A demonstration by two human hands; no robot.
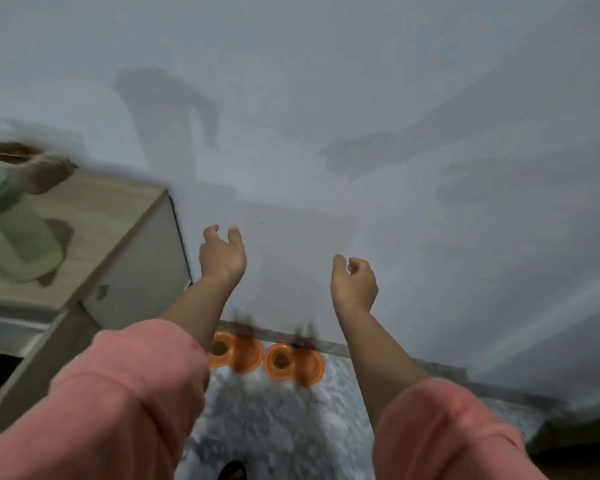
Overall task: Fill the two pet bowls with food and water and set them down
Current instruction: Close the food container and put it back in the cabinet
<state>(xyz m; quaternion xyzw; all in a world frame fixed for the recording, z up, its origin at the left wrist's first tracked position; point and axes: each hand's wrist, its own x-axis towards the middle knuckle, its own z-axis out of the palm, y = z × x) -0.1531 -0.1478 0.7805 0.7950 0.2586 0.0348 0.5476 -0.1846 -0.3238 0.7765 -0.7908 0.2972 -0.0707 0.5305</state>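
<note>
Two orange pet bowls (266,357) on the floor against the wall, motion-blurred, contents indistinct, left one partly hidden; left hand (222,254) and right hand (354,284) above, empty, loosely curled.

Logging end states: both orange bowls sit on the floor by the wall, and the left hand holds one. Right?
Not quite. The bowls do sit on the floor by the wall, but the head view shows the left hand empty, raised above them.

Pale grey wall (361,81), speckled grey floor (274,420), wooden cabinet (111,216) at left.
</note>
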